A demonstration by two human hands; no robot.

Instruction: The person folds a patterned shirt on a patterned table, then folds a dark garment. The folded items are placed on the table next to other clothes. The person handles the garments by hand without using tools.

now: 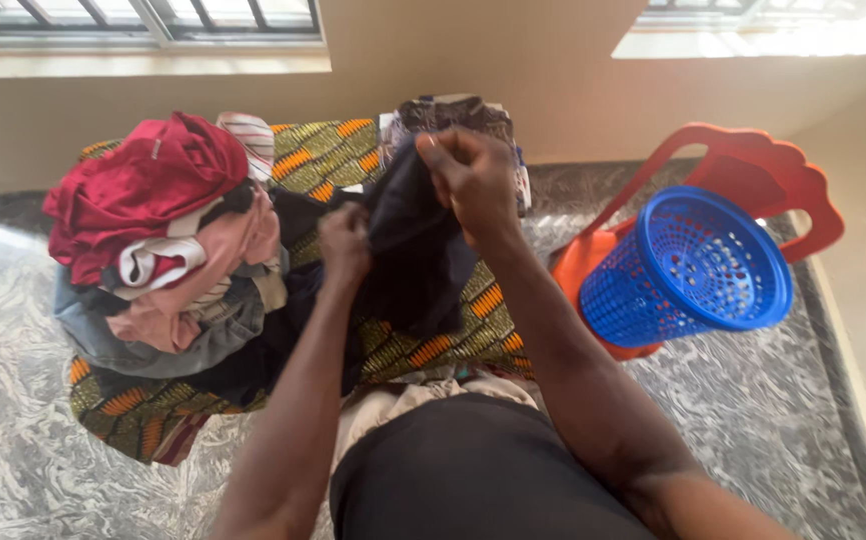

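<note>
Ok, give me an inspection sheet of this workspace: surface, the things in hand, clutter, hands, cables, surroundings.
Surface: patterned cloth in green and orange, spread under everything.
Things in hand: dark garment, lifted off the cloth, hanging between both hands.
Clutter: clothes pile at left, red top uppermost, pink and denim below; a smaller folded stack behind the hands.
Hands: left hand fist shut on the garment; right hand pinching its upper edge with the fingers.
Cables: nothing seen.
Surroundings: blue basket tilted on an orange chair at right; marbled floor; windows above.
</note>
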